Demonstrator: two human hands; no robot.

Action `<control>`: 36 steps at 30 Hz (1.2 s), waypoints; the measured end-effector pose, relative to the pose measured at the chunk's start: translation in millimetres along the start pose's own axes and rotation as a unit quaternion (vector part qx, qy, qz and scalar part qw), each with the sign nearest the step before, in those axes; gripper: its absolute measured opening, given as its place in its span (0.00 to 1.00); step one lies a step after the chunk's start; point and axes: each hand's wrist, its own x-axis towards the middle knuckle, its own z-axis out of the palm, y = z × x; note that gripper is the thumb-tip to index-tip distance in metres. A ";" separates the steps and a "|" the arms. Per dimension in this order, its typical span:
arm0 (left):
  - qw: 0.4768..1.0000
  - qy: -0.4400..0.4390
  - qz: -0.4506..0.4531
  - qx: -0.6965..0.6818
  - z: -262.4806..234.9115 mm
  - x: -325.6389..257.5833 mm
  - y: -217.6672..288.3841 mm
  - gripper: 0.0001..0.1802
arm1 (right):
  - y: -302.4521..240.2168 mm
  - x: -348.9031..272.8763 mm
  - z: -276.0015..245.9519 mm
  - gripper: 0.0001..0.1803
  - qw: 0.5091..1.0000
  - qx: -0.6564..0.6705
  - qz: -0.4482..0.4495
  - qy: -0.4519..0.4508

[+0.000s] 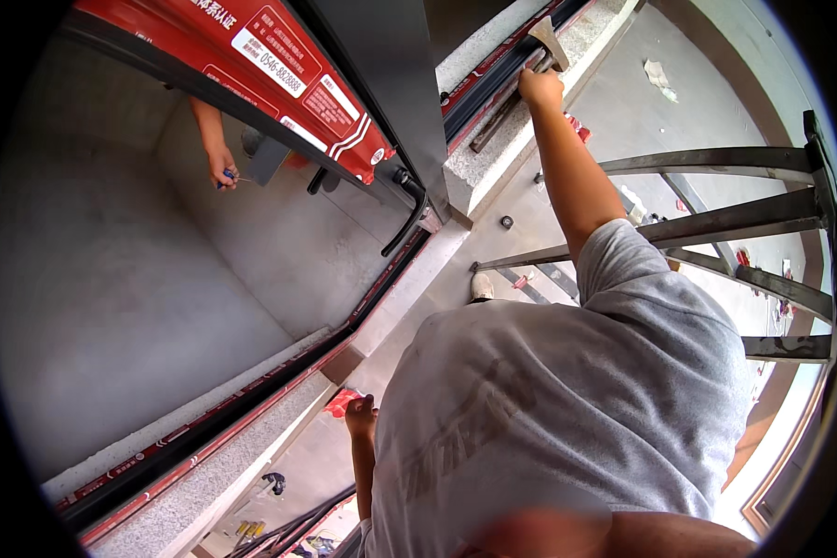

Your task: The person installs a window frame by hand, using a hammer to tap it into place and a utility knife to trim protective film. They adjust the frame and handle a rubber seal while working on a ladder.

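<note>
A hatchet (549, 41) is gripped by the right hand (542, 90) at the sill (479, 174)'s inner edge, the curled left hand (363, 418)'s hold unclear.

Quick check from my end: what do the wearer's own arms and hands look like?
The right hand and left hand look bare, with no glove or watch visible. A loose, short grey sleeve leaves the right forearm uncovered; it belongs to a grey shirt with faint darker marks across the front. Little of the left sleeve shows.
</note>
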 end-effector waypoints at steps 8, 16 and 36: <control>0.971 0.004 0.234 0.053 50.2 11.8 190.8 0.16 | 32.0 -171.9 -22.7 0.14 0.908 0.341 -0.202 -0.135; 0.830 0.014 0.523 0.195 129.4 -8.4 421.7 0.24 | 39.1 -295.7 -31.3 0.10 0.753 0.396 -0.066 -0.522; 0.912 -0.162 0.064 -0.371 182.7 194.4 460.7 0.17 | 98.7 -283.6 -30.7 0.16 0.788 0.169 -0.007 -0.592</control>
